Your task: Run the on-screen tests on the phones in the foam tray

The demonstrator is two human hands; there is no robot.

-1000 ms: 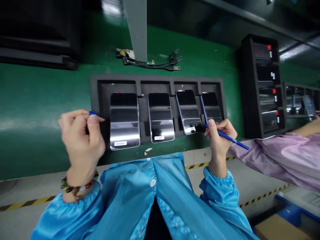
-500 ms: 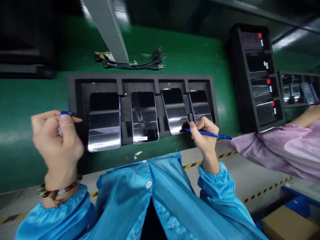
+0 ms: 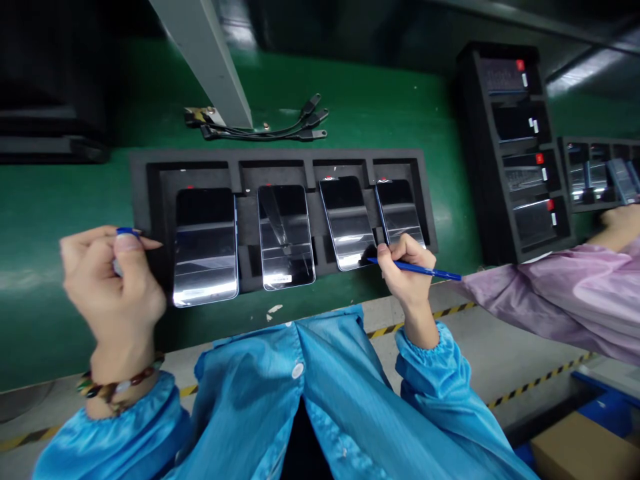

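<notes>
Between the fingers of my right hand [image 3: 409, 270] is a blue pen [image 3: 435, 272], its tip by the lower right corner of the third smartphone [image 3: 349, 223]. I cannot tell if the tip touches the screen. My left hand [image 3: 117, 283] is closed at the tray's left end around a small blue piece [image 3: 128, 232], perhaps a pen cap; a pale bit shows under the fingers. Other smartphones lie screen up in the black foam tray [image 3: 270, 155]: one at the left [image 3: 206, 247], a second [image 3: 286, 237] with a white label, and one at the right [image 3: 400, 210], partly behind my right hand.
Short black cables [image 3: 265, 133] lie behind the tray beside a grey post [image 3: 210, 63]. To the right, a black foam tray [image 3: 493, 167] holds more phones. A co-worker's pink sleeve [image 3: 555, 300] reaches in at the right. Small white scraps [image 3: 274, 309] sit near the table edge.
The view has shifted slightly, so the tray and phones appear a little further left. Both hands keep their grip, and the pen stays near the third phone's lower corner.
</notes>
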